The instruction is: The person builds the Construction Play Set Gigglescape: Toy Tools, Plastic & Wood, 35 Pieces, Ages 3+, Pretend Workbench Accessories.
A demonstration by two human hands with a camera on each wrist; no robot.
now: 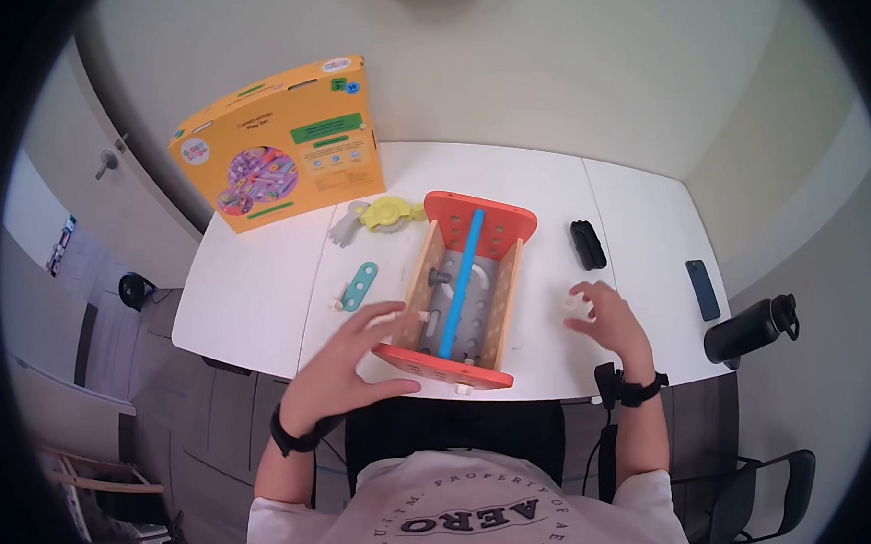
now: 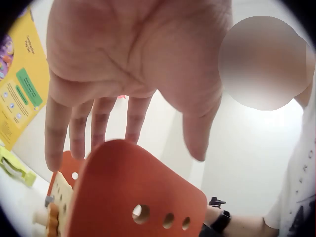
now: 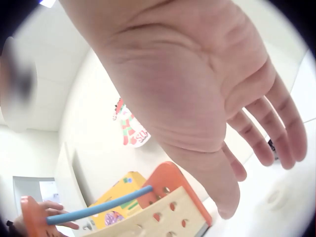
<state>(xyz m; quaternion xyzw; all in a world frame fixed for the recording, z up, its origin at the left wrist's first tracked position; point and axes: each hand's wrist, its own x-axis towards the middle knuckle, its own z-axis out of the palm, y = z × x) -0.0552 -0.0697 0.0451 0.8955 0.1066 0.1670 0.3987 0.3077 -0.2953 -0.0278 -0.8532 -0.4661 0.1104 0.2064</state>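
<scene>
A toy toolbox with orange end panels (image 1: 480,221), pale perforated sides and a blue bar handle (image 1: 462,287) stands at the middle of the table. My left hand (image 1: 341,369) spreads beside its near left corner, thumb apart from the straight fingers, holding nothing. In the left wrist view the orange end panel (image 2: 143,187) rises just under that palm. My right hand (image 1: 614,321) hovers right of the toolbox, fingers loosely bent and empty. Close by its fingertips lies a small cream round piece (image 1: 571,303). Inside the toolbox, a grey bolt-like piece (image 1: 440,277) sits at the left side.
A yellow play set box (image 1: 277,151) stands at the back left, with yellow and grey toy pieces (image 1: 385,215) before it. A teal strip with holes (image 1: 360,287) lies left of the toolbox. To the right are a black case (image 1: 587,245), a phone (image 1: 702,290) and a black bottle (image 1: 752,329).
</scene>
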